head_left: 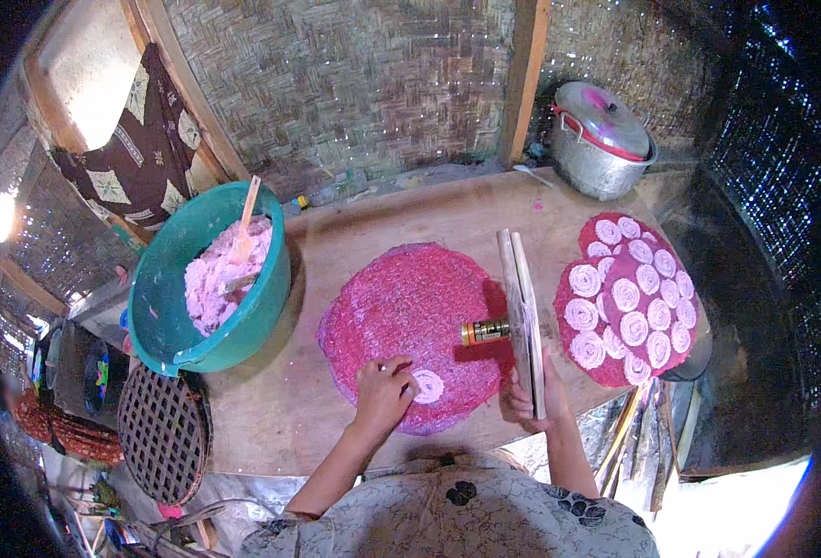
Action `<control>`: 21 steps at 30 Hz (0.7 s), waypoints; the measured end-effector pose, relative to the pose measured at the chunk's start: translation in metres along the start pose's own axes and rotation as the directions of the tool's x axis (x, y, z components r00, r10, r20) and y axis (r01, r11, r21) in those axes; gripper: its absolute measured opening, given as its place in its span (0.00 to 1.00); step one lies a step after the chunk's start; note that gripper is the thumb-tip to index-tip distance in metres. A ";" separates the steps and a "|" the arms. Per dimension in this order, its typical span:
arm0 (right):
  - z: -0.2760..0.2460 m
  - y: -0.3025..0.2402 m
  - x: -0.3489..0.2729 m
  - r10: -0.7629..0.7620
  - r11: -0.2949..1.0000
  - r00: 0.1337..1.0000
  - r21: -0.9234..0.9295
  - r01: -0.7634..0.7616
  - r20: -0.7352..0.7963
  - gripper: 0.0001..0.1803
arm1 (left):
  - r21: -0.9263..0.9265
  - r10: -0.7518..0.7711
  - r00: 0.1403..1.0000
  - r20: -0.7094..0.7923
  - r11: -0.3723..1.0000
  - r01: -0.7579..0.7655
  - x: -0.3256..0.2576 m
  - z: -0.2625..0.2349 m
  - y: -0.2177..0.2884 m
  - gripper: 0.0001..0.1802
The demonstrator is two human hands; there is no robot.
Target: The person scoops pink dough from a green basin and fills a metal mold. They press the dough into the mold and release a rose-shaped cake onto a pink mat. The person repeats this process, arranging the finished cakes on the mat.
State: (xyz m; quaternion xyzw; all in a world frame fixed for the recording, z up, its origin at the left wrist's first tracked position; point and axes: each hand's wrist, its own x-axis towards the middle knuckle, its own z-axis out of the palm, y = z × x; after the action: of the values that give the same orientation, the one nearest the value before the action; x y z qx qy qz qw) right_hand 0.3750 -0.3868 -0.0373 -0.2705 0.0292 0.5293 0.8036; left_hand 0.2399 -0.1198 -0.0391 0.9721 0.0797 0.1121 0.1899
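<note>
My right hand (533, 395) is closed round the lower end of a hinged-looking wooden press (525, 316), made of two long bars side by side. A gold and black can (485, 332) sticks out from the left side of the bars. My left hand (384, 395) is just left of a pale pink dough spiral (427, 387), its fingers bent and apart with nothing seen in them. The spiral lies flat near the front of a round red woven mat (420, 307). Whether my fingertips touch the spiral, I cannot tell.
A green basin (211, 349) of pink dough (215, 279) with a wooden-handled utensil (249, 205) stands left. Pink spirals cover red mats (573, 242) at right. A lidded metal pot (601, 167) sits at the back of the wooden table (271, 409). A lattice tray (161, 437) is lower left.
</note>
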 end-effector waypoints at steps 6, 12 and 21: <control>-0.003 0.017 0.008 0.066 0.872 0.906 0.417 -0.256 0.417 0.28 | -0.416 -0.013 0.993 -0.121 0.908 -0.039 0.019 -0.042 0.016 0.21; 0.008 0.052 0.032 0.069 0.738 0.726 0.455 -0.498 0.684 0.21 | -0.985 0.139 0.986 0.097 0.157 0.074 0.042 -0.062 0.052 0.29; 0.032 0.061 0.048 0.201 0.637 0.603 0.364 -0.679 0.772 0.16 | -0.962 0.183 0.952 0.245 -0.081 0.263 0.038 -0.075 0.032 0.26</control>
State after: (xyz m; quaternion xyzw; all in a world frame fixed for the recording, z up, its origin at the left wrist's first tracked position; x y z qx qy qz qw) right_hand 0.3359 -0.3141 -0.0510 0.2406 -0.0157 0.7399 0.6280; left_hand 0.2618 -0.1154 0.0480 0.5175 -0.0293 -0.0206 0.8549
